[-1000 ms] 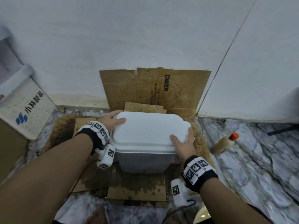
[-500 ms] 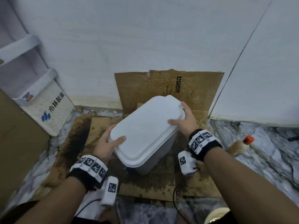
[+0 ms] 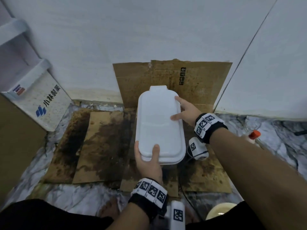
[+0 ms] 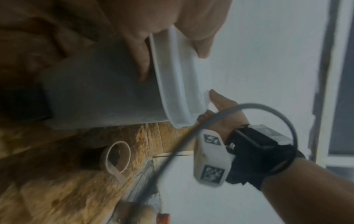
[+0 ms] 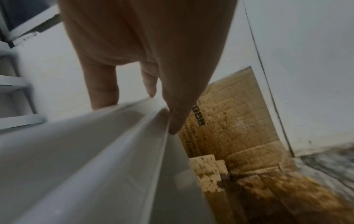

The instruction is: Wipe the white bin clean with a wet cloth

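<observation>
From the head camera, the white bin (image 3: pixel 159 125) stands lidded on stained cardboard (image 3: pixel 103 146) laid over a marble-patterned floor (image 3: pixel 274 146), with its long axis running away from the person toward the wall. The left hand (image 3: pixel 149 163) clasps the near end of the lid, thumb on top and fingers curled under the rim. The right hand (image 3: pixel 187 110) holds the far right edge, thumb and forefinger lying on the lid. A white carton with blue print (image 3: pixel 39 103) leans at the left, and a bottle with an orange cap (image 3: pixel 253 136) lies at the right. From the left wrist camera, the left grip's fingers (image 4: pixel 141 60) press the bin's grey side under the rim while the thumb hooks over the lid; a loop of tape (image 4: pixel 116 157) lies on the cardboard. From the right wrist camera, the right grip's fingers (image 5: pixel 178 109) wrap over the lid's edge, pinching it.
</observation>
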Demonstrator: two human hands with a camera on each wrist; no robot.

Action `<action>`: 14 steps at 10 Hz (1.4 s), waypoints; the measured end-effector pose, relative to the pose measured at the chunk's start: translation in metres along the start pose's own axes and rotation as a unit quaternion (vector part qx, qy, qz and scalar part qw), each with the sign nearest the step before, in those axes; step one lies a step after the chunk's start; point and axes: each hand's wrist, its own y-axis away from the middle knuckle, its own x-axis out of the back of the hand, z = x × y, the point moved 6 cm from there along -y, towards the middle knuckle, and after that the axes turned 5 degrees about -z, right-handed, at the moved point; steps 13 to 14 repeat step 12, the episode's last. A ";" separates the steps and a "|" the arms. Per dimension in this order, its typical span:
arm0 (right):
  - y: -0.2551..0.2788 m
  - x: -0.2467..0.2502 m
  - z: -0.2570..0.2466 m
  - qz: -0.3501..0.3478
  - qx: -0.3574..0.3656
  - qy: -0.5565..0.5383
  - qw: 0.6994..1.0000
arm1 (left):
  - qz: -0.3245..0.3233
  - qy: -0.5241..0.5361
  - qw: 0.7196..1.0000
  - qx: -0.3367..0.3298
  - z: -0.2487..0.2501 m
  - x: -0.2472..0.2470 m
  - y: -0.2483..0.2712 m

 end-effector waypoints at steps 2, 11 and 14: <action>0.015 -0.001 0.044 0.023 -0.006 0.012 1.000 | 0.006 -0.020 1.000 0.002 -0.005 -0.027 -0.023; 0.120 -0.039 0.060 0.044 0.011 0.009 0.999 | -0.185 -0.490 0.851 0.037 0.071 -0.018 -0.021; 0.119 -0.035 0.059 0.039 0.040 0.013 0.998 | -0.187 -0.512 0.838 -0.017 0.110 -0.025 -0.008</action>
